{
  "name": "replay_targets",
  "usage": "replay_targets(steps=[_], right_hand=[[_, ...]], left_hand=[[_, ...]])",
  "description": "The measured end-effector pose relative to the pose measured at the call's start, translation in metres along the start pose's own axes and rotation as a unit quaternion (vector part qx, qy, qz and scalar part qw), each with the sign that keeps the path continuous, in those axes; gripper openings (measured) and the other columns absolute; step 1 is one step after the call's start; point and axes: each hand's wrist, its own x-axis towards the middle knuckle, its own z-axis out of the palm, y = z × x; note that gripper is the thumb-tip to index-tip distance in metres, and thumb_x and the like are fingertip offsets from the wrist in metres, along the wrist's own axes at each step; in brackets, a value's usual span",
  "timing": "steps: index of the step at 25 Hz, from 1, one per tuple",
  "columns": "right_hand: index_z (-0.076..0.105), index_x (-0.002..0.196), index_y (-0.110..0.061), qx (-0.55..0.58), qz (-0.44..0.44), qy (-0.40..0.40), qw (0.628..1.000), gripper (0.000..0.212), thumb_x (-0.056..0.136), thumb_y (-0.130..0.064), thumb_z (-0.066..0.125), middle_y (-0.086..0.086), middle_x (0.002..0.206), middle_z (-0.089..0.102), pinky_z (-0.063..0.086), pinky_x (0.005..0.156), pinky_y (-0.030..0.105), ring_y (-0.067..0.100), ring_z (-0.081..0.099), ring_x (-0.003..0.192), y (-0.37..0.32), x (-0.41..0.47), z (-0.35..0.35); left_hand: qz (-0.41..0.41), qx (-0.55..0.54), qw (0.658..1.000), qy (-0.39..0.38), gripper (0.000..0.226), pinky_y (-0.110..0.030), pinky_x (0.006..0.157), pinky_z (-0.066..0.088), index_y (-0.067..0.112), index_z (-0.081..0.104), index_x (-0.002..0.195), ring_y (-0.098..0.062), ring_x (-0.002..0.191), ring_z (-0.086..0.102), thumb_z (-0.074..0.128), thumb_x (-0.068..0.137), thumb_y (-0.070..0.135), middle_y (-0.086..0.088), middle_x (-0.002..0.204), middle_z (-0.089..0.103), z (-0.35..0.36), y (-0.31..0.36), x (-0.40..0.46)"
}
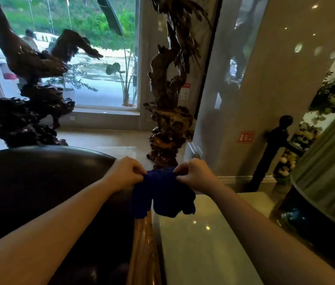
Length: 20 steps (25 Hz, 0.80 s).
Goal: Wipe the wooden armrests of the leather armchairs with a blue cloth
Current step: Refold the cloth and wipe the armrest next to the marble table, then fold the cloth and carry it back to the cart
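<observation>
A dark blue cloth (163, 195) hangs in the air between my two hands, bunched and drooping. My left hand (126, 172) pinches its top left edge and my right hand (195, 174) pinches its top right edge. Right under the cloth runs a glossy wooden armrest (144, 247) of a dark leather armchair (39, 182), whose rounded back fills the lower left. The cloth's lower hem hangs just above the armrest's far end; whether it touches is unclear.
A pale glossy side table (203, 243) stands right of the armrest, with a dark lamp base (314, 221) and pleated shade (331, 167) on it. Two dark carved root sculptures (168, 99) (31, 83) stand ahead before a window. A black post (273, 149) is at right.
</observation>
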Motion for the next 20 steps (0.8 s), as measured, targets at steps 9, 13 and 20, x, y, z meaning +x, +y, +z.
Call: replay_targets(steps=[9,13,20], right_hand=[[0.068,0.1,-0.011,-0.031,-0.11,-0.023,0.993,0.021,0.079,-0.01,0.065,0.003,0.095,0.069,0.045,0.061,0.004,0.007,0.059,0.079,-0.165,-0.05,-0.007],[0.069,0.096,-0.014,-0.013,-0.15,-0.051,0.987,0.019,0.077,-0.011,0.066,0.0,0.089,0.067,0.046,0.072,0.012,0.011,0.061,0.081,-0.251,-0.063,0.033],[0.072,0.086,-0.02,0.05,-0.244,-0.135,0.959,0.018,0.072,-0.01,0.068,-0.003,0.082,0.071,0.042,0.063,0.011,0.004,0.062,0.071,-0.438,-0.098,0.154]], left_hand=[[-0.005,0.054,0.994,0.09,0.017,-0.019,0.07,0.045,0.01,0.073,0.087,-0.005,0.07,0.06,0.068,0.073,0.004,-0.005,0.086,0.071,-0.126,0.007,-0.162],[-0.037,0.074,0.991,0.108,0.017,-0.011,0.066,0.045,0.011,0.073,0.086,-0.004,0.067,0.06,0.067,0.072,0.004,-0.005,0.082,0.072,-0.18,-0.027,-0.253],[-0.176,0.095,0.968,0.15,0.018,-0.011,0.065,0.043,0.02,0.074,0.083,-0.001,0.064,0.059,0.068,0.07,0.009,0.006,0.071,0.067,-0.278,-0.12,-0.456]])
